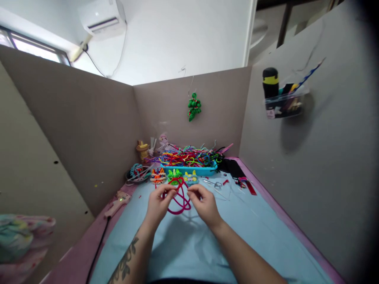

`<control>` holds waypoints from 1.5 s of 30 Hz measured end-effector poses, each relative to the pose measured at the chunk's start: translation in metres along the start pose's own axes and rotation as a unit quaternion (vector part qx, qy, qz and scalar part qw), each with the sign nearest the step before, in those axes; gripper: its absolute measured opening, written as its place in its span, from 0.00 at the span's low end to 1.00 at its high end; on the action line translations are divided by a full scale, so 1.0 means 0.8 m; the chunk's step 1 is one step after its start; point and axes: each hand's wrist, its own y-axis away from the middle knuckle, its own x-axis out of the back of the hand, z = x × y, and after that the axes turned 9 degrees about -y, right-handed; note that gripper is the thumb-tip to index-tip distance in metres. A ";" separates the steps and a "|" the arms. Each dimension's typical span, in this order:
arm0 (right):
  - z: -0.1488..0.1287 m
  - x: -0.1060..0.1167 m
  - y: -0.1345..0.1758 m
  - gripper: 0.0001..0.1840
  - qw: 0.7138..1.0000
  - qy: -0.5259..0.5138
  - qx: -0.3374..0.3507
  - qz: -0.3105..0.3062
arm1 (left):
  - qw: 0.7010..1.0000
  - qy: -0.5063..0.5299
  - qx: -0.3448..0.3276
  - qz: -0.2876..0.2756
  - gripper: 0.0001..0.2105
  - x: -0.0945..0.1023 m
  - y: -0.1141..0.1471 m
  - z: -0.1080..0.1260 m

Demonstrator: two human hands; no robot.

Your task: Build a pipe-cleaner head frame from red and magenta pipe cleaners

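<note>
Bending a red pipe cleaner [179, 199] into loops above the blue desk [266, 236], the left hand [158, 203] and right hand [204, 203] pinch its ends, fingers closed; the shaping step seems midway, needing a steady twist.

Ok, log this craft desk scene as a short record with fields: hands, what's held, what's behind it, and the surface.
left hand: left hand pinches the red pipe cleaner loops
right hand: right hand grips the same loops
behind: blue tray heaped with mixed-colour pipe cleaners
near tray: small finished figures, scissors
surface: light blue mat
wall: green hanging ornament
</note>
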 end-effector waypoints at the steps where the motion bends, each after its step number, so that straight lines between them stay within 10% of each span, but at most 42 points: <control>1: -0.003 -0.002 0.002 0.06 0.999 -0.021 -0.016 -0.026 | 1.000 -0.016 -0.022 -0.007 0.04 -0.004 0.002 0.007; 14: -0.008 -0.003 -0.002 0.09 0.963 -0.206 -0.143 -0.103 | 0.999 -0.035 -0.008 0.003 0.04 -0.023 0.013 0.015; 45: -0.003 -0.002 0.007 0.10 0.995 0.030 0.012 -0.094 | 0.999 0.000 -0.001 -0.036 0.11 -0.029 0.019 0.027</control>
